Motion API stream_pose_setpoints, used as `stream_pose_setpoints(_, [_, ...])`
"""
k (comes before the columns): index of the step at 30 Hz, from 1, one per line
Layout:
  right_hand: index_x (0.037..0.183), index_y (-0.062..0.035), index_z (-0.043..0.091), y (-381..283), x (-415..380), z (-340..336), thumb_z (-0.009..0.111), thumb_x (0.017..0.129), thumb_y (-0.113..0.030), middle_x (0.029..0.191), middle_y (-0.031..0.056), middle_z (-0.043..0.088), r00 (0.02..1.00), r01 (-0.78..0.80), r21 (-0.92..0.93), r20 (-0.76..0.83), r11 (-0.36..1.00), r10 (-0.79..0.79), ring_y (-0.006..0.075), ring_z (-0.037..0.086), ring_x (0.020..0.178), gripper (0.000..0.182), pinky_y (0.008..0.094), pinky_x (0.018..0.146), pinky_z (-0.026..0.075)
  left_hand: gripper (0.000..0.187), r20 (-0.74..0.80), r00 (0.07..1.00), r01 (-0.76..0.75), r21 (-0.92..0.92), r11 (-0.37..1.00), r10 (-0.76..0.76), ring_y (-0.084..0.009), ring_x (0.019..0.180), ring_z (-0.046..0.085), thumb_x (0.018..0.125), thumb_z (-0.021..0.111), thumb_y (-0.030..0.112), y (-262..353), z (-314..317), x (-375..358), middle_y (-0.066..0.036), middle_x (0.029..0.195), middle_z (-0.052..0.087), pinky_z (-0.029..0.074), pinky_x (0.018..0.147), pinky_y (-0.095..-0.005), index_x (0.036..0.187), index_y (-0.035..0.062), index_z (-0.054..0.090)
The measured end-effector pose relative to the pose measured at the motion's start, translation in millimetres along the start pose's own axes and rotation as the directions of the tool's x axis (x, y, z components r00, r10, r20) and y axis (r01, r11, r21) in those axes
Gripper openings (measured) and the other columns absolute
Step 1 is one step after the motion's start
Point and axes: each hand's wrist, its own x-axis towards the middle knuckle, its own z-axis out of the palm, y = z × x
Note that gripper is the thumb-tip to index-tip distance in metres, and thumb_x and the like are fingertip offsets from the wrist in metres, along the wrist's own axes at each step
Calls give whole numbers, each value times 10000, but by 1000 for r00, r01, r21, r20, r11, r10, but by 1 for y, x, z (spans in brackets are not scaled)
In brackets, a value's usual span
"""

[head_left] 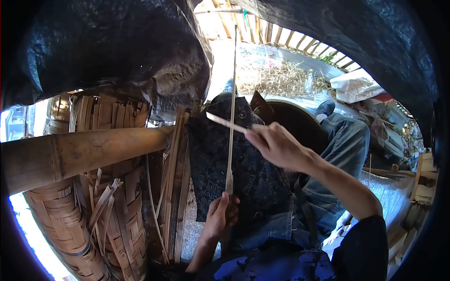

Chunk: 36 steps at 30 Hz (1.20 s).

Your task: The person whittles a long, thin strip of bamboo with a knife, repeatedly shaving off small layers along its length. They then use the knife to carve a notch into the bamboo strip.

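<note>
The long bamboo strip (230,150) stands lengthwise over the dark patterned cloth (208,164) on the person's lap: butt near the cloth's lower edge, tip well beyond its upper edge. The left hand (219,213) is closed around the butt. The right hand (274,145) grips a pale flat blade-like tool (218,119), which crosses the strip slantwise near the cloth's upper edge; its material, and whether it touches the strip, cannot be told.

Handling: the strip is probably light, springy along its length and prone to split with the grain. The wider butt is the sound place to hold; the thin tip is likely to whip. Treat its long edges as possibly sharp or splintery.

Clearance: upright slats (173,196) flank the cloth's left edge, with a thick bamboo pole (93,152) beyond. A dark round container (295,122) lies beside its upper right corner. The most open room is past the upper edge, between the hanging dark sheets (117,51).
</note>
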Motion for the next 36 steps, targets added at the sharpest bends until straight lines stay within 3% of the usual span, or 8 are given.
stream_pose_setpoints(2, [676, -44, 477, 2, -27, 11, 423, 952, -342, 418, 84, 423, 994, 107, -171, 4, 979, -108, 232, 422, 314, 411, 362, 342, 341, 447, 14, 1000, 0, 37, 999, -1, -63, 474, 333, 972, 304, 420, 2, 1, -1, 25, 597, 376, 280, 420, -216, 873, 36, 510])
stream_pose_setpoints(5, [671, -37, 489, 0, -47, 18, 470, 929, -351, 432, 124, 447, 991, 42, -171, 134, 984, -19, 297, 459, 342, 406, 406, 383, 375, 492, 43, 999, 1, 88, 996, -4, -67, 448, 319, 977, 251, 435, 1, -4, 2, 22, 567, 366, 271, 407, -219, 861, 33, 509])
stream_pose_setpoints(16, [606, -38, 509, -8, -32, 32, 486, 907, -419, 412, 104, 479, 965, -4, -337, 246, 942, 92, 267, 529, 362, 486, 378, 371, 430, 516, 39, 999, -38, 167, 985, 32, -61, 370, 304, 977, 242, 445, -6, -18, 13, 23, 469, 353, 239, 357, -226, 800, 35, 500])
stream_pose_setpoints(21, [619, -21, 502, -9, -31, 41, 488, 906, -419, 410, 101, 486, 985, 7, -395, 160, 918, 62, 253, 531, 350, 491, 358, 355, 440, 506, 11, 997, -75, 166, 983, 75, -56, 365, 309, 985, 243, 418, -5, -14, 15, 22, 463, 359, 239, 348, -229, 776, 33, 497])
stream_pose_setpoints(36, [621, -19, 508, -13, -28, 49, 481, 901, -443, 424, 108, 514, 987, -50, -436, 118, 899, 112, 255, 565, 377, 509, 347, 361, 456, 507, 4, 999, -43, 155, 987, 43, -62, 356, 314, 978, 247, 438, -3, -15, 15, 14, 463, 357, 239, 345, -228, 763, 31, 461])
